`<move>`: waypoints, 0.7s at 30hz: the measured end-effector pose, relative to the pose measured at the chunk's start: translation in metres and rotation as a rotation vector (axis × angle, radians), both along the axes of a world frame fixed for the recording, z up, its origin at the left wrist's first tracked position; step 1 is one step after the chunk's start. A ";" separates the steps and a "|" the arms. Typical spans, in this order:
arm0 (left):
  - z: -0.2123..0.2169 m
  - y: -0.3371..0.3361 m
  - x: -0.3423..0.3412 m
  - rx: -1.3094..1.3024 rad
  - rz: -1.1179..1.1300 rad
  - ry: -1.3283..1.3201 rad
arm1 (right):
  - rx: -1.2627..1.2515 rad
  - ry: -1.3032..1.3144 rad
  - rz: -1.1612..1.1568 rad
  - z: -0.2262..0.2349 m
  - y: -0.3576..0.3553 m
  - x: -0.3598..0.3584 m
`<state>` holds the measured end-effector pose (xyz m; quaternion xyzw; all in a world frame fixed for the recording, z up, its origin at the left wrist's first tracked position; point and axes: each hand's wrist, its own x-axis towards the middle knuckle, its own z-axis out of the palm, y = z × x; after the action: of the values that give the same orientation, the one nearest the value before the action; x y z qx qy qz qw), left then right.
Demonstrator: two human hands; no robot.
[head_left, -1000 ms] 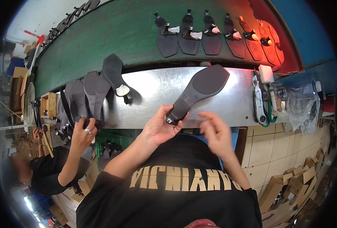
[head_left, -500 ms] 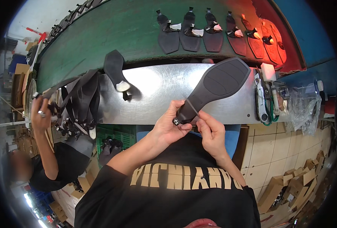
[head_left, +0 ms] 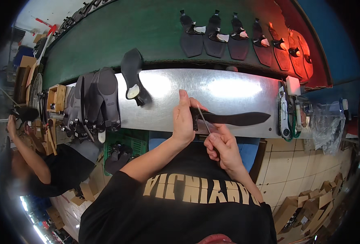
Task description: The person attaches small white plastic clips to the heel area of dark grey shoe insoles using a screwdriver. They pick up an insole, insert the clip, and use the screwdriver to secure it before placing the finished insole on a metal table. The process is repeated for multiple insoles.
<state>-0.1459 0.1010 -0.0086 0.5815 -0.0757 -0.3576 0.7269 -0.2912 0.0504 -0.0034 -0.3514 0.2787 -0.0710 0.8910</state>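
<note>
Over the shiny steel bench, the bare left hand grips the heel end of a long black shoe sole pointing to three o'clock; the bare right hand pinches a slim grey stick-like tool there — apparently working that end, which calls for steadiness. At eight o'clock — a green plastic crate holding dark footwear pieces.
</note>
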 end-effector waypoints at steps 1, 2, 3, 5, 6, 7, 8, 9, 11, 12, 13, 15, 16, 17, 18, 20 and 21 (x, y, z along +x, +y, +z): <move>-0.001 0.001 0.001 -0.009 -0.017 -0.008 | 0.047 -0.011 -0.019 0.000 -0.002 0.000; -0.002 0.002 0.003 -0.018 -0.034 -0.016 | 0.093 -0.021 -0.039 -0.001 -0.004 0.000; -0.003 0.003 0.004 -0.027 -0.051 -0.024 | 0.134 -0.056 -0.026 -0.002 -0.008 -0.002; -0.007 0.004 0.007 -0.086 -0.008 -0.027 | 0.213 -0.131 0.000 0.001 -0.020 -0.002; -0.008 0.005 0.008 -0.116 0.015 -0.029 | 0.225 -0.131 0.024 0.006 -0.023 -0.003; -0.007 0.004 0.008 -0.121 0.030 -0.049 | -0.002 -0.046 0.035 0.008 -0.020 -0.002; -0.005 0.003 0.009 -0.126 0.046 -0.069 | -0.229 0.040 0.047 0.009 -0.014 -0.003; -0.003 0.003 0.011 -0.131 0.061 -0.090 | -0.457 0.125 0.058 0.010 -0.010 -0.003; 0.001 0.005 0.011 -0.133 0.024 -0.136 | -0.961 0.113 -0.048 0.000 -0.006 -0.001; 0.003 0.006 0.011 -0.134 0.005 -0.159 | -1.175 0.101 -0.110 -0.001 -0.006 0.002; 0.003 0.006 0.012 -0.127 0.001 -0.154 | -1.391 0.087 -0.176 -0.002 -0.006 0.005; 0.004 0.005 0.013 -0.113 -0.008 -0.144 | -1.436 0.072 -0.175 -0.002 -0.003 0.008; 0.006 0.004 0.013 -0.110 -0.013 -0.095 | -1.459 0.067 -0.175 -0.001 -0.001 0.009; 0.009 0.003 0.013 -0.107 -0.019 -0.046 | -1.441 0.050 -0.170 -0.001 0.000 0.010; 0.010 0.002 0.013 -0.103 -0.025 0.003 | -1.424 0.034 -0.164 -0.002 0.001 0.009; 0.005 0.002 0.016 -0.143 -0.016 0.085 | -1.441 -0.011 -0.137 0.000 0.003 0.008; 0.003 0.002 0.018 -0.162 -0.012 0.126 | -1.475 -0.039 -0.116 0.003 0.004 0.007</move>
<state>-0.1275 0.1029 -0.0059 0.4965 -0.0619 -0.3904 0.7728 -0.2839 0.0540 -0.0001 -0.8422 0.1609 -0.2928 0.4231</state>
